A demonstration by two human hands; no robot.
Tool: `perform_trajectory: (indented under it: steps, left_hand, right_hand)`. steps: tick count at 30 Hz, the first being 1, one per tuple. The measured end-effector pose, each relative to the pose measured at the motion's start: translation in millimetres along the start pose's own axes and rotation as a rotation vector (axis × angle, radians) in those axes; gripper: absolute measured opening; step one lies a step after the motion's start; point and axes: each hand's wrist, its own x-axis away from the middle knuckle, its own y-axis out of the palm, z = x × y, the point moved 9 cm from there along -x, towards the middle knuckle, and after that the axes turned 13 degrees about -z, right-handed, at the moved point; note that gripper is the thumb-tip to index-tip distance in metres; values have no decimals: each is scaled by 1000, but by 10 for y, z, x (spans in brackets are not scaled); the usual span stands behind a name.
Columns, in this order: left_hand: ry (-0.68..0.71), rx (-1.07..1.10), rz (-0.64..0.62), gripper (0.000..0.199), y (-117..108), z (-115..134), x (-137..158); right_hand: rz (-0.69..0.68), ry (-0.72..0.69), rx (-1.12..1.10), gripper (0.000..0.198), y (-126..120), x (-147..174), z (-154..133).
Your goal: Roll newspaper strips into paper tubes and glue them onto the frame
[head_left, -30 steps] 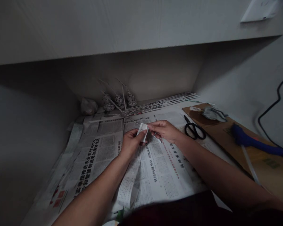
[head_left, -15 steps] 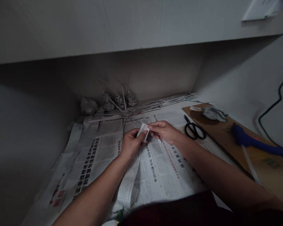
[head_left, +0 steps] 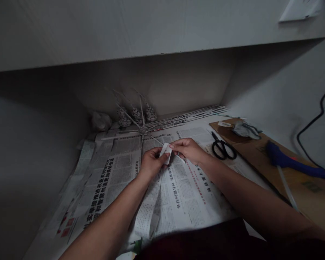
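You have a flat, printed newspaper strip up between both hands, over the newspaper sheets covering the middle of the desk. Your left hand has its grip closed, thumb pressing the strip to the fingers; your right hand pinches its upper right corner. Slim rolled paper sticks run along the far edge. Three bulbous woven paper forms stand there, beside a crumpled bag, contents unclear. Right of your hands lie black scissors; along the right edge, a blue glue gun rests on brown cardboard.
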Motion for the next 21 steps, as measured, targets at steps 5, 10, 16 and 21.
perform_trajectory:
  steps: [5, 10, 16, 21]
  left_hand:
    - [-64, 130, -22, 32, 7, -80, -8]
    - [-46, 108, 32, 32, -42, -41, 1]
    - [236, -199, 214, 30, -196, 263, 71]
    - [332, -279, 162, 11, -138, 349, 103]
  right_hand:
    - [30, -90, 132, 32, 38, 39, -142]
    - [-4, -27, 5, 35, 77, 27, -75]
    - [50, 5, -67, 31, 26, 46, -74]
    - [28, -3, -161, 29, 31, 22, -40]
